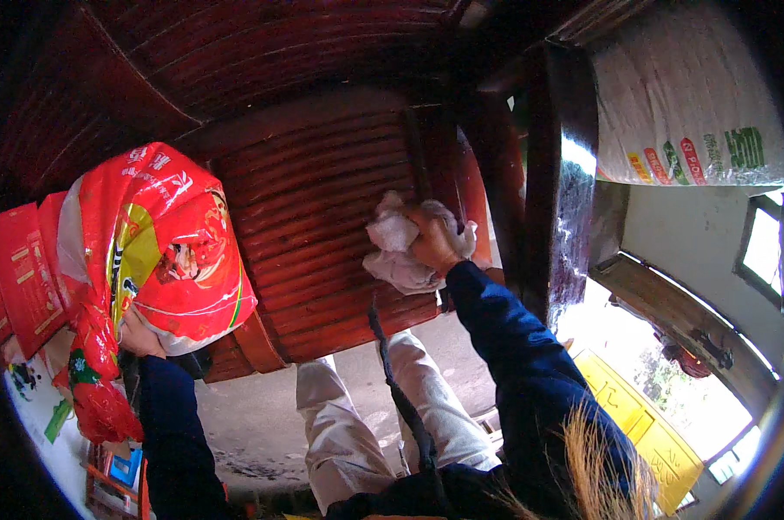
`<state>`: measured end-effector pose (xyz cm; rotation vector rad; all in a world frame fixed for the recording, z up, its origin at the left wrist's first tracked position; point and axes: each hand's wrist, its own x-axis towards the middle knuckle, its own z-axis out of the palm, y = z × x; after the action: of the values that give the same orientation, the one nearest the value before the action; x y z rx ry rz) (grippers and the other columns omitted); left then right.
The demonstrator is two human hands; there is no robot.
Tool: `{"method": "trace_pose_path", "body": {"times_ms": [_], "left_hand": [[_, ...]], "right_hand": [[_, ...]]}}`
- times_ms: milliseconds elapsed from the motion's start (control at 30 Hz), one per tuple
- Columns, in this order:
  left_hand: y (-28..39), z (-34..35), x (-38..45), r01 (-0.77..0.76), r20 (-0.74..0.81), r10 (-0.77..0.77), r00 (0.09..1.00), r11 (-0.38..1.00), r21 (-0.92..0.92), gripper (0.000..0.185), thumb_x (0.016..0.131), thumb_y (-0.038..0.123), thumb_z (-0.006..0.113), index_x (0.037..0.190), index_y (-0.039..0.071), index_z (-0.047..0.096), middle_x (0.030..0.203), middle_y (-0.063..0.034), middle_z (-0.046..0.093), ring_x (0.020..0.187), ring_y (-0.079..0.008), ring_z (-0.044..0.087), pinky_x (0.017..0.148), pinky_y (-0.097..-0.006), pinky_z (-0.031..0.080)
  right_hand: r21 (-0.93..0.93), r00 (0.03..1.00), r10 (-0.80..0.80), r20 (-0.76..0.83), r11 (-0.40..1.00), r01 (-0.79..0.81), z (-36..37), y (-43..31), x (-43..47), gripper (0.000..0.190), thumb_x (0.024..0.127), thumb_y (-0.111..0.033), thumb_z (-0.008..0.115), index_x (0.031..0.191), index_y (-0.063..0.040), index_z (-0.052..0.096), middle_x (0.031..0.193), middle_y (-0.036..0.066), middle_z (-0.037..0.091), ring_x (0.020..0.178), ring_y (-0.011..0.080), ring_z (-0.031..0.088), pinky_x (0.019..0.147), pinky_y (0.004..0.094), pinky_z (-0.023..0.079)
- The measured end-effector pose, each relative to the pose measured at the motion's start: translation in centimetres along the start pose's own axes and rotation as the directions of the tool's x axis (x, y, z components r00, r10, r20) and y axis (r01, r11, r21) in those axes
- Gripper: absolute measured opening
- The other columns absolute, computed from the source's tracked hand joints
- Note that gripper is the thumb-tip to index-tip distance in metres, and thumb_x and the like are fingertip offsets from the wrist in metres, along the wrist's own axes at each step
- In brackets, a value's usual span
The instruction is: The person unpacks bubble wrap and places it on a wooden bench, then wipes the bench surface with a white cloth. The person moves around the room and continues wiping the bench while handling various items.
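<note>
My right hand (436,242) grips a crumpled pale cloth (401,270) and presses it on the right side of a slatted red-brown wooden seat (327,227). At the seat's left end stands a bulky red plastic bag (184,260), tied with thin string and bearing print. My left hand (142,335) is at the lower edge of this bag, its fingers partly hidden behind the red plastic. The twisted red end (99,403) of the bag hangs down beside my left wrist.
Slatted wooden backrest (288,52) rises behind the seat. A dark wooden post (570,195) stands at right, with a large white woven sack (684,97) beyond it. Red boxes (24,270) sit at far left. A yellow panel (639,422) stands near the bright doorway (678,377).
</note>
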<state>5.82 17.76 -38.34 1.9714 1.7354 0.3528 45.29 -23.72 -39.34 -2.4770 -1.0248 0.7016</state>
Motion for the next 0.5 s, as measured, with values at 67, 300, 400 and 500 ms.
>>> {"method": "trace_pose_path", "body": {"times_ms": [67, 300, 400, 500], "left_hand": [[-1.3, 0.0, 0.2, 0.045, 0.016, -0.046, 0.999, 0.999, 0.015, 0.028, 0.086, 0.022, 0.053, 0.098, -0.004, 0.059, 0.098, -0.0188, 0.061, 0.084, -0.0328, 0.057, 0.074, -0.0427, 0.042], [3.0, 0.5, -0.7, -0.113, -0.089, 0.107, 0.99, 0.991, -0.065, 0.028, 0.086, 0.021, 0.052, 0.097, -0.004, 0.059, 0.097, -0.0188, 0.061, 0.083, -0.0319, 0.058, 0.071, -0.0416, 0.044], [2.5, 0.2, -0.2, -0.043, -0.03, 0.041, 0.999, 0.998, -0.046, 0.029, 0.087, 0.021, 0.05, 0.092, -0.006, 0.06, 0.089, -0.0175, 0.063, 0.077, -0.0296, 0.059, 0.066, -0.0401, 0.045], [4.3, -0.8, -0.9, -0.033, -0.018, 0.032, 0.999, 0.998, -0.045, 0.033, 0.088, 0.023, 0.048, 0.086, -0.008, 0.061, 0.082, -0.016, 0.065, 0.071, -0.0258, 0.061, 0.061, -0.0373, 0.046]], "right_hand": [[0.218, 0.998, 0.053, -0.034, 0.975, -0.044, -2.8, -2.5, 1.5, 0.056, 0.056, 0.005, 0.062, 0.111, -0.004, 0.056, 0.105, 0.015, 0.058, 0.102, 0.0328, 0.053, 0.091, 0.0356, 0.041], [-0.551, 0.892, -0.301, -0.337, 0.831, 0.073, -5.7, 2.6, 14.1, 0.066, 0.068, -0.011, 0.063, 0.127, -0.006, 0.036, 0.122, 0.023, 0.042, 0.113, 0.0411, 0.04, 0.095, 0.0442, 0.033], [-0.543, 0.96, -0.134, -0.245, 0.84, -0.021, -1.6, 5.2, 14.3, 0.076, 0.075, -0.04, 0.06, 0.133, -0.003, 0.027, 0.123, 0.025, 0.041, 0.116, 0.0422, 0.036, 0.097, 0.0492, 0.028], [-0.535, 0.954, -0.071, -0.292, 0.839, -0.102, 0.1, 2.7, 11.0, 0.084, 0.076, -0.052, 0.054, 0.134, -0.001, 0.024, 0.124, 0.025, 0.04, 0.118, 0.0416, 0.034, 0.097, 0.0502, 0.026]]}}
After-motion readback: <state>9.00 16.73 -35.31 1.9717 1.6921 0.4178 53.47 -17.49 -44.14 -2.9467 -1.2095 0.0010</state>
